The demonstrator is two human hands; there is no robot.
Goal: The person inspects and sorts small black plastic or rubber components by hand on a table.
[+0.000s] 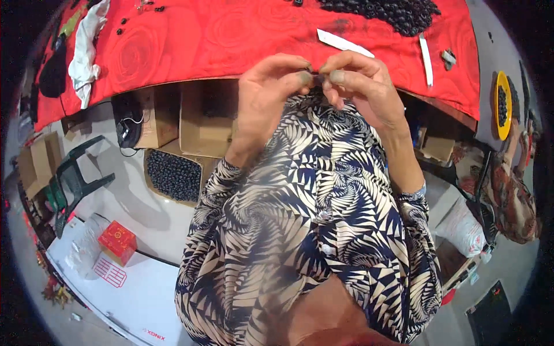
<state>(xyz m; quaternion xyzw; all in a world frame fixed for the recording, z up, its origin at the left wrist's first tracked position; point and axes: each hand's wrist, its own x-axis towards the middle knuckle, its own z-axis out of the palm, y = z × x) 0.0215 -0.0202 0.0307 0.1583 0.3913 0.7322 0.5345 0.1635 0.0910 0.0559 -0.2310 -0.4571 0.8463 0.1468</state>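
Note:
Both hands meet above the near edge of a table with a red cloth (202,46). My left hand (271,81) is closed in a pinch, thumb against fingertips. Facing it, my right hand (365,83) pinches too, its thumb and forefinger together. Between the fingertips is a small dark piece (315,79), mostly covered by the fingers; its exact kind cannot be made out. The fingertips look smudged dark. Beyond the right hand lie a long white flat tool (345,42) and a slim white strip (426,60). A heap of small black parts (389,12) is at the far side.
A white cloth (86,55) and a few loose black parts (121,26) lie left on the table. Below stand a carton of black parts (173,177), a dark chair (81,179) and a red box (118,243). At right, another person's arm (512,144) is near a yellow tray (503,106).

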